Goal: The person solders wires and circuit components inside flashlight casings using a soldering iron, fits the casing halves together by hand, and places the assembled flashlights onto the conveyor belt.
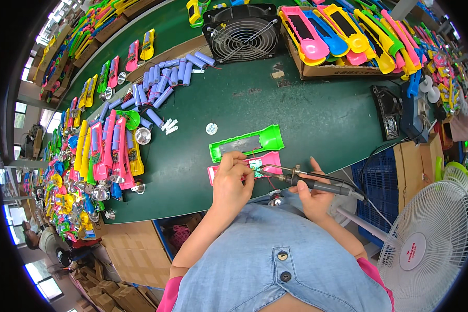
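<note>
A green tabletop (296, 109) carries everything, running from the upper left to the right edge of the view. At its far side a cardboard box (338, 70) holds stacked flashlight shells in pink, blue and yellow, and beside it stands a black square fan (243, 32). To the left lie rows of coloured flashlight bodies (106, 151) and a loose heap of pale blue cylindrical battery cells (164, 80). A white floor fan (426, 244) stands off the tabletop at the lower right.

Near the front edge lies a green flashlight shell (247, 142), its long axis running left to right and tilted slightly up toward the right. Just in front of it, parallel, lies a pink flashlight shell (270, 160) with a small green circuit board (255, 167) inside.

The left hand (231, 184) rests on the pink shell, fingers pinched together at the circuit board. The right hand (312, 195) is clamped around the soldering iron (301, 179), whose long axis is nearly horizontal, its bent metal tip pointing left at the circuit board and its cable trailing right.
</note>
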Motion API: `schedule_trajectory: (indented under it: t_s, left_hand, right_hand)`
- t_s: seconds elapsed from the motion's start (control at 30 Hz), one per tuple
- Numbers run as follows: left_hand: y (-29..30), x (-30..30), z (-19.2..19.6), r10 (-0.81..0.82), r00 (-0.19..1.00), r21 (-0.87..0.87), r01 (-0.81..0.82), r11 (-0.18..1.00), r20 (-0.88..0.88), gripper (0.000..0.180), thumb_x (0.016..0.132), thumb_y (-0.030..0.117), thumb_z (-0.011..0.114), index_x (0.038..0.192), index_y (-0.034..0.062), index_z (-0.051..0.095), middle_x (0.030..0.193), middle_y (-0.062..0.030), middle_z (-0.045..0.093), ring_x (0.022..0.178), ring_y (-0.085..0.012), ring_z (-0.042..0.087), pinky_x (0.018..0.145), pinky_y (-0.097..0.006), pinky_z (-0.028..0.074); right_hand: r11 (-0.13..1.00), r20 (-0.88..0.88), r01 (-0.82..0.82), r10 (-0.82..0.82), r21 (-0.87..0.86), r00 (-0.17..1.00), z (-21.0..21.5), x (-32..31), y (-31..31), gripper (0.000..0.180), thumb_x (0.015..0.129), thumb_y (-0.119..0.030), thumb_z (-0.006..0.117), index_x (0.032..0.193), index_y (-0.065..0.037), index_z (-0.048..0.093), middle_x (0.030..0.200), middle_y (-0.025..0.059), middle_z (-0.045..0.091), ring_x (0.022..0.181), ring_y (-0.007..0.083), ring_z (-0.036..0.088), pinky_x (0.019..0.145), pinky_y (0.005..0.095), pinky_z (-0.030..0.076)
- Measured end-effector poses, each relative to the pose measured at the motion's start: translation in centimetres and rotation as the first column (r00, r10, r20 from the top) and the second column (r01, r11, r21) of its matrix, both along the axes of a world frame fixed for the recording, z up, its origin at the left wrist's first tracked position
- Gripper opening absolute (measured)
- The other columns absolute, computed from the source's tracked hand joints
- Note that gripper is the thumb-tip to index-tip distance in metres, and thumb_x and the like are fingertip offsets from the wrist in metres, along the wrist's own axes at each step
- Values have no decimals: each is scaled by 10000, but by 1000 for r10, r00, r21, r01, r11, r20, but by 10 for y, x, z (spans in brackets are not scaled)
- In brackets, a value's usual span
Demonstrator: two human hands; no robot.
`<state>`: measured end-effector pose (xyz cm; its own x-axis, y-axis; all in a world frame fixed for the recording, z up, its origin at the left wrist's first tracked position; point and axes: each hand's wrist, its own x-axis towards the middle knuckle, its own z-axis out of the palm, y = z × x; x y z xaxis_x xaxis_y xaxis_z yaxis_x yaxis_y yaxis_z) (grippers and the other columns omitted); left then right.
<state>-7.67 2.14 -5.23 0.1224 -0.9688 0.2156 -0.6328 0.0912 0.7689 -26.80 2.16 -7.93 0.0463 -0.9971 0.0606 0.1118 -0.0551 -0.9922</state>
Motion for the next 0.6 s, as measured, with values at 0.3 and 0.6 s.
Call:
schedule_trajectory:
  t_s: [0.3, 0.6]
  left_hand:
    - [-4, 0, 7, -18, 999, 44, 16, 999, 44, 72, 647, -68, 626, 683, -30, 576, 947, -134, 542, 745, -198, 601, 607, -277, 490]
    - [-8, 1, 13, -50, 992, 112, 36, 993, 119, 73, 646, -44, 635, 690, -22, 581, 954, -141, 538, 744, -242, 590, 617, -322, 477]
  right_hand:
    - [975, -171, -88, 52, -206, 984, 9, -6, -6, 190, 772, -37, 617, 956, -6, 583, 651, 39, 633, 694, 137, 649, 1068, 493, 142]
    - [985, -108, 16, -35, -171, 994, 5, -12, -4, 195, 783, -43, 598, 975, -18, 570, 663, 26, 625, 687, 140, 642, 1064, 506, 141]
